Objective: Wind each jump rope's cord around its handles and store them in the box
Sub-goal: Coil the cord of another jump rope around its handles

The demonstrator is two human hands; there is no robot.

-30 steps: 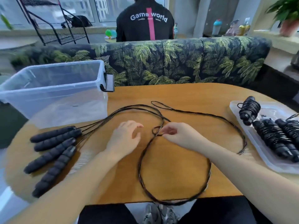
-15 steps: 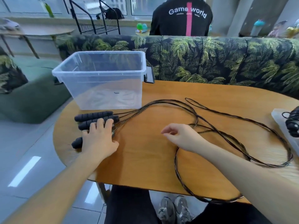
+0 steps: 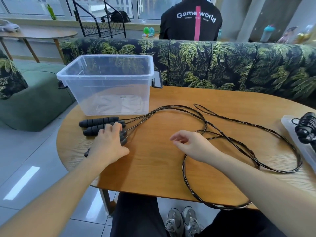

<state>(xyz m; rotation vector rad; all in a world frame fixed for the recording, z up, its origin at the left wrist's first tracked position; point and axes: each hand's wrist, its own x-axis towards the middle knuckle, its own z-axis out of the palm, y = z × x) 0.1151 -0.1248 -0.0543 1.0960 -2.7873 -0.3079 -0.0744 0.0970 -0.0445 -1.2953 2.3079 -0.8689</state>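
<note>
Jump-rope handles (image 3: pixel 99 121), four black ribbed foam grips, lie bunched side by side on the left part of the wooden table (image 3: pixel 153 168), just in front of the clear plastic box (image 3: pixel 106 86). Their long axes run roughly left to right, cord ends toward the table's middle, and from those ends the black cords (image 3: pixel 222 139) fan out rightward in long tangled loops, one loop drooping over the near table edge. The left hand (image 3: pixel 109 144) rests palm-down on the nearer handles, fingers laid over them and only slightly bent; whether it has actually closed on one I cannot tell, since the hand itself hides the contact. The right hand (image 3: pixel 191 142) hovers above the bare wood in the middle, fingers loosely curled, holding nothing, with the cords just beyond and beside it. So the handles sit directly under the left hand, while the loose cord trails away toward the right hand, which looks better placed to feed cord in for winding. Picking out one pair of handles probably comes next, and the crossed cords may drag their neighbours along. At the far right edge a clear tray (image 3: pixel 297 147) holds at least one wound rope (image 3: pixel 306 127), not yet in the box, which appears empty. Behind the table runs a palm-print sofa (image 3: pixel 222 65), with a person in a black shirt (image 3: pixel 191 23) seated beyond it, facing away.
</note>
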